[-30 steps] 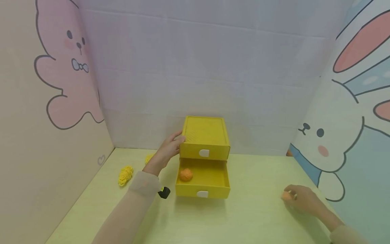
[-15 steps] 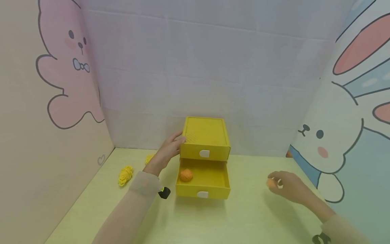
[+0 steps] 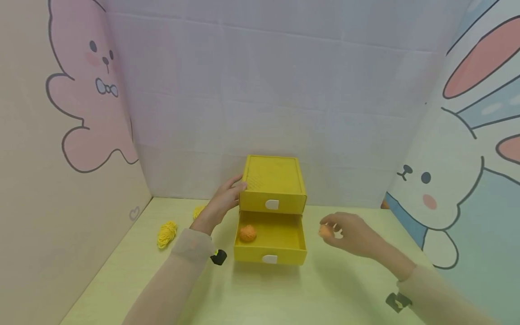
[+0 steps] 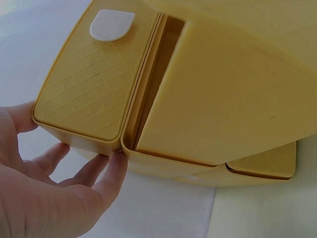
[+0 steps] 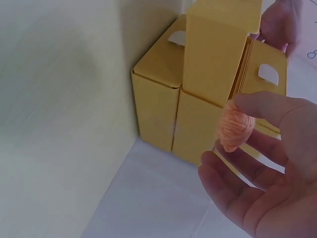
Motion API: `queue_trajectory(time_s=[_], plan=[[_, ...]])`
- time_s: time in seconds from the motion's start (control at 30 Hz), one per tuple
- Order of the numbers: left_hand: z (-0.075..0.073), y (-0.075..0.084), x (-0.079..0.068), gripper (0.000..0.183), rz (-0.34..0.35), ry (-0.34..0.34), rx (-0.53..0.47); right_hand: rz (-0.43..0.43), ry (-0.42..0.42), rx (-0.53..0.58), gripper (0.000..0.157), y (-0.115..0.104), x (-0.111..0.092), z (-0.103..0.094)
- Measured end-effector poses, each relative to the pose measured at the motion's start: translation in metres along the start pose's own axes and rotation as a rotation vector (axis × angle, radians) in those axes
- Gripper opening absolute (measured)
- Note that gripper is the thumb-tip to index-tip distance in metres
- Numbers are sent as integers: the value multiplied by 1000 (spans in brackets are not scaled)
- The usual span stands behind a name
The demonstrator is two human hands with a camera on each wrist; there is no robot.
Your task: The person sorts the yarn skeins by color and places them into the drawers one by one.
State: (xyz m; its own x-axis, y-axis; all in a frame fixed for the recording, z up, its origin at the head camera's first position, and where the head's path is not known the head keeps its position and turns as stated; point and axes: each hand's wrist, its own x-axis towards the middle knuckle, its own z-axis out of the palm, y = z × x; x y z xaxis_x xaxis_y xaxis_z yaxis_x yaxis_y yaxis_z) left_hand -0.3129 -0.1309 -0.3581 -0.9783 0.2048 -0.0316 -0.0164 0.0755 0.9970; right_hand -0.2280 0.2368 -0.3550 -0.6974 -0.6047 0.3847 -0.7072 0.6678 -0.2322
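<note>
A yellow drawer cabinet [image 3: 274, 174] with white tabs stands against the back wall. Its middle drawer [image 3: 270, 256] is pulled out, and a ball of orange yarn [image 3: 248, 233] lies at that drawer's left side. My left hand [image 3: 222, 203] rests on the cabinet's upper left side, its fingers [image 4: 111, 178] spread against the wall of the case. To the right of the drawer, my right hand [image 3: 351, 232] pinches a second small ball of orange yarn [image 5: 235, 126] between thumb and fingers, above the table.
Left of the cabinet lies a yellow yarn bundle [image 3: 167, 234]; another yellow bundle [image 3: 198, 211] is partly hidden behind the left forearm. Printed cloth walls enclose the table [image 3: 333, 293] at the back and both sides. A lower drawer [image 5: 157, 67] is shut.
My right hand has carried the orange yarn ball leftward from the table's right side to near the drawer. My left hand stays on the cabinet.
</note>
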Motion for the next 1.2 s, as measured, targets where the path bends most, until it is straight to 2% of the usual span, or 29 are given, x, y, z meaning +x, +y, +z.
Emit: queue_trajectory(time_s=[0.2, 0.43, 0.57, 0.67, 0.9, 1.2], plan=[[0, 4, -2, 64, -11, -27, -17, -64, -3, 14, 24, -16, 25, 10], [2, 23, -17, 63, -25, -47, -3, -100, 5, 14, 16, -30, 49, 22], [3, 26, -22, 63, -19, -49, -4, -119, -12, 8, 14, -35, 61, 32], [2, 24, -21, 63, -15, -54, -8, -115, -36, -21, 18, -37, 68, 40], [-1, -4, 4, 60, 12, 10, 0, -109, -93, -63, 22, -36, 82, 56], [0, -3, 3, 60, 12, 17, 1, -95, -171, -90, 19, -31, 90, 75]])
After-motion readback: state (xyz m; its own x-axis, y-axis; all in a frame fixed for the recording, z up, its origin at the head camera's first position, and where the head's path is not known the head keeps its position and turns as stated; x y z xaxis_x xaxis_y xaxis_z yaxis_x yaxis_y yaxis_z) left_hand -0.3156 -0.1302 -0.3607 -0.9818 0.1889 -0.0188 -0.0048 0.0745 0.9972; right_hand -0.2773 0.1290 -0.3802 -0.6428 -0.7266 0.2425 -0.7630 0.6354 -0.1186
